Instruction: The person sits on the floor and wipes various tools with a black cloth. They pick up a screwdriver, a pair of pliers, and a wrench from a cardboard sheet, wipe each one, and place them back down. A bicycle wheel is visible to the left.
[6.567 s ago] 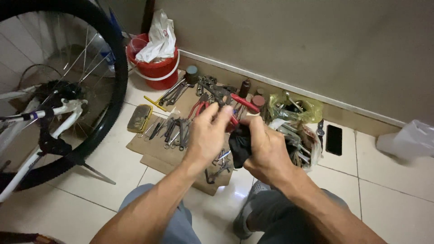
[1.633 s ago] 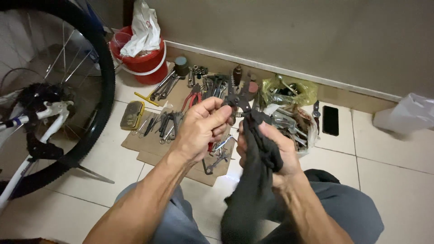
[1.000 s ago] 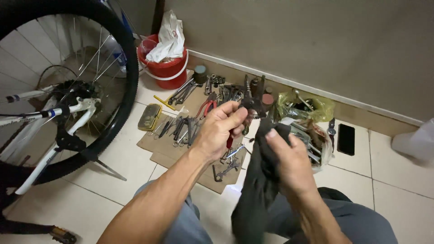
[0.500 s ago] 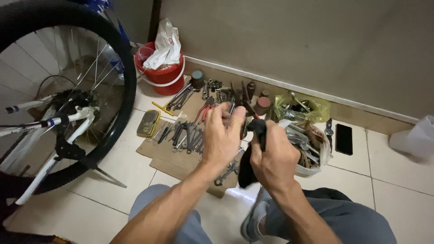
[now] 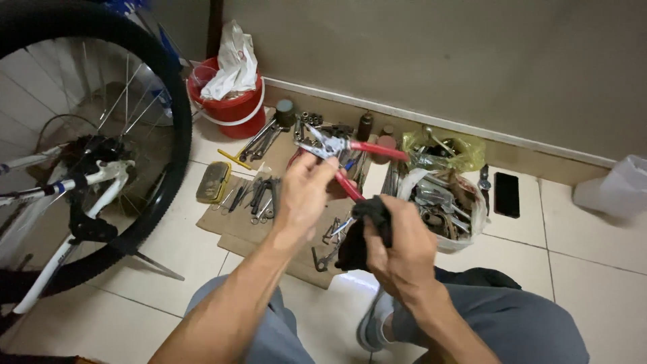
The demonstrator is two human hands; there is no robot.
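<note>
Head view, and the biggest thing I see is the black-tyred bicycle wheel (image 5: 94,135) with its white frame tubes, standing well off to the left of my left fingers. Beyond the fingers, against the wall, sits a round red plastic bucket (image 5: 229,108) stuffed with a crumpled white bag. Under and beyond both hands lies a flat sheet of brown cardboard (image 5: 232,226) strewn with steel wrenches and sockets, and to the right of my right fingers is a clear plastic bag of metal parts (image 5: 448,209), with a black phone (image 5: 507,194) further right on the tile. My left hand (image 5: 306,195) is closed around the red-handled steel pliers (image 5: 350,158), gripping near the pivot, jaws pointing up and left, the two handles spread apart and reaching toward the right hand. My right hand (image 5: 401,246) is clamped, fingers curled together, on a bunched black cloth (image 5: 360,232) that touches the lower red handle. The work looks like wiping the tool, so I judge it best to keep the left grip firm near the pivot, draw the cloth along each handle in turn, and keep fingertips clear of the hinge.
</note>
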